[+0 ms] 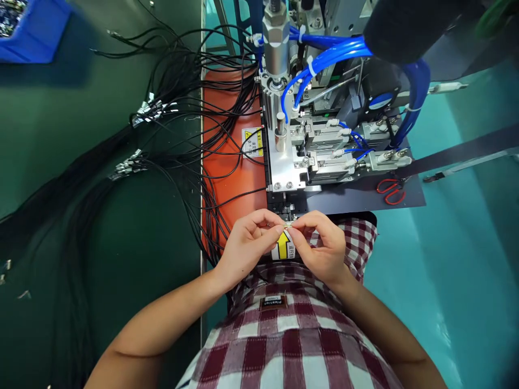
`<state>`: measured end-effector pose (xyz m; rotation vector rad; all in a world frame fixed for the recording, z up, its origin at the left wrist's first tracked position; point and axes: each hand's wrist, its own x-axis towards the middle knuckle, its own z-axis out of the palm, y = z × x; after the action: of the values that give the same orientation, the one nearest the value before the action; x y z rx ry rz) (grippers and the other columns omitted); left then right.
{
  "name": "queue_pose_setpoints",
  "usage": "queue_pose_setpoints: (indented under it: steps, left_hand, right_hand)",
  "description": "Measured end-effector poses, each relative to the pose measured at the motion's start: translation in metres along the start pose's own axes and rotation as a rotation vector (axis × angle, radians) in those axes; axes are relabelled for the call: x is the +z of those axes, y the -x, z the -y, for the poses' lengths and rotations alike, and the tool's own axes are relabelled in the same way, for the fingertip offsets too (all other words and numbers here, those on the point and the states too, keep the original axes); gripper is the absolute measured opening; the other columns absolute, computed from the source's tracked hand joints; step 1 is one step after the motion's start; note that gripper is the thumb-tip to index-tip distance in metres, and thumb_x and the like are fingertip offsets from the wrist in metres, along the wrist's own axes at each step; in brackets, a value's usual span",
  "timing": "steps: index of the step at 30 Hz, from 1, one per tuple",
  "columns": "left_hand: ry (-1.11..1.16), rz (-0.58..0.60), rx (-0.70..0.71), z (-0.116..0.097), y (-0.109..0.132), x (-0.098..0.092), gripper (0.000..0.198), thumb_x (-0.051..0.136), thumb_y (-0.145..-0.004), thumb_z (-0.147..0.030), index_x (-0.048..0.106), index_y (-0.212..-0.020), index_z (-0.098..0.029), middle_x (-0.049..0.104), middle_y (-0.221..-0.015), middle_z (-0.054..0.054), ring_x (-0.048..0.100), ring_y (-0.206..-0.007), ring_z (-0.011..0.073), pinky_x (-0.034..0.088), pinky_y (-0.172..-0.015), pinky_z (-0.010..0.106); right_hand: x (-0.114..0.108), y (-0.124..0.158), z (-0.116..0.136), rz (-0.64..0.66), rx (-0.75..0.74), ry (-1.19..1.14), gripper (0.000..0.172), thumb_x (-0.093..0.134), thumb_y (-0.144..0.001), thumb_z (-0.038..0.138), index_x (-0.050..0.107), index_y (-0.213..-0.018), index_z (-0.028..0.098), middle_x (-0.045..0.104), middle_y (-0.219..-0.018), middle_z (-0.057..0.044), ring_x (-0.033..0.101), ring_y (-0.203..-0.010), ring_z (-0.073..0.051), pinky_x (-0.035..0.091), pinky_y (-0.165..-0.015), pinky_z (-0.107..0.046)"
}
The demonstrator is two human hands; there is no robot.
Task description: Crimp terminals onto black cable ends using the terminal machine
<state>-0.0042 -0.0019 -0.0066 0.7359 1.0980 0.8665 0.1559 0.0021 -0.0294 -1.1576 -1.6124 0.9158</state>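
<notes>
Most of the left side is a dark green counter (81, 135). Across it fans a wide spread of black cables (174, 119), some ending in bright metal tips. To the right stands the machine (324, 140), a block of silver plates and cylinders fed by blue hoses (336, 51). An orange mat (231, 162) lies between counter and machine, with several cable loops over it. A blue bin (36, 27) sits blurred at the far left corner.

Lower down, over a checked shirt (292, 335), the left hand (247, 243) and right hand (322, 248) meet just in front of the machine's near edge. Red scissors (391, 190) lie on the dark base plate to the right, well apart from both hands. A yellow arrow label (284, 246) shows between the two hands.

Smallest is the part (288, 223), a pale sliver pinched between thumb and forefinger on both sides, each grip clenched on one end. It is held in the air, just above the label and just below the machine's front opening. Whether a cable runs from it I cannot tell.

I see three risks. The part is tiny and held only by fingertips, so a slight slackening could drop it into the lap or among the cables. The fingers are close to the machine's front, where a moving cylinder could nip them. The loops on the mat lie near the left wrist and could snag it.
</notes>
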Motion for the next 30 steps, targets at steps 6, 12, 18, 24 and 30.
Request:
queue_pose_setpoints:
  steps: [6,12,18,24,30]
  left_hand:
    - [0.021,0.004,0.008,0.0004,-0.0006,0.0018,0.018,0.067,-0.085,-0.033,0.059,-0.084,-0.016,0.035,-0.049,-0.01,0.023,-0.043,0.0026,0.016,-0.045,0.02]
    - [0.006,-0.003,-0.006,-0.0002,0.0006,0.0019,0.021,0.069,-0.083,-0.035,0.059,-0.084,-0.016,0.033,-0.049,-0.01,0.022,-0.043,0.0028,0.015,-0.044,0.02]
    - [0.013,-0.004,0.002,0.0005,0.0013,0.0015,0.022,0.069,-0.082,-0.036,0.059,-0.084,-0.017,0.032,-0.048,-0.01,0.022,-0.042,0.003,0.015,-0.044,0.02]
    - [0.034,-0.009,0.013,0.0023,0.0002,0.0013,0.02,0.068,-0.083,-0.034,0.059,-0.085,-0.017,0.038,-0.051,-0.009,0.025,-0.043,0.0029,0.017,-0.045,0.02]
    - [0.061,-0.015,0.017,0.0021,0.0003,0.0022,0.018,0.068,-0.083,-0.032,0.06,-0.086,-0.016,0.042,-0.055,-0.008,0.028,-0.044,0.0025,0.018,-0.046,0.02]
  right_hand:
    - [0.0004,0.0028,-0.0012,0.001,0.089,-0.05,0.007,0.064,-0.084,0.017,0.061,-0.088,0.022,0.061,-0.075,0.0,0.054,-0.064,-0.014,0.045,-0.06,-0.029]
    - [0.0012,0.0002,-0.0001,0.025,0.181,-0.131,0.001,0.063,-0.086,0.022,0.063,-0.087,0.022,0.061,-0.076,0.0,0.054,-0.066,-0.013,0.045,-0.061,-0.027]
    - [0.0029,-0.0032,0.002,0.049,0.232,-0.202,0.006,0.062,-0.086,0.023,0.062,-0.081,0.021,0.059,-0.071,0.001,0.052,-0.063,-0.012,0.043,-0.06,-0.026]
    - [0.0047,-0.0029,0.0025,0.084,0.388,-0.351,0.009,0.063,-0.084,0.026,0.061,-0.078,0.02,0.058,-0.069,0.002,0.047,-0.056,-0.01,0.04,-0.054,-0.025]
    - [0.0048,-0.0028,0.0039,0.061,0.383,-0.33,0.009,0.063,-0.082,0.026,0.06,-0.076,0.02,0.058,-0.069,0.0,0.048,-0.058,-0.011,0.041,-0.055,-0.025]
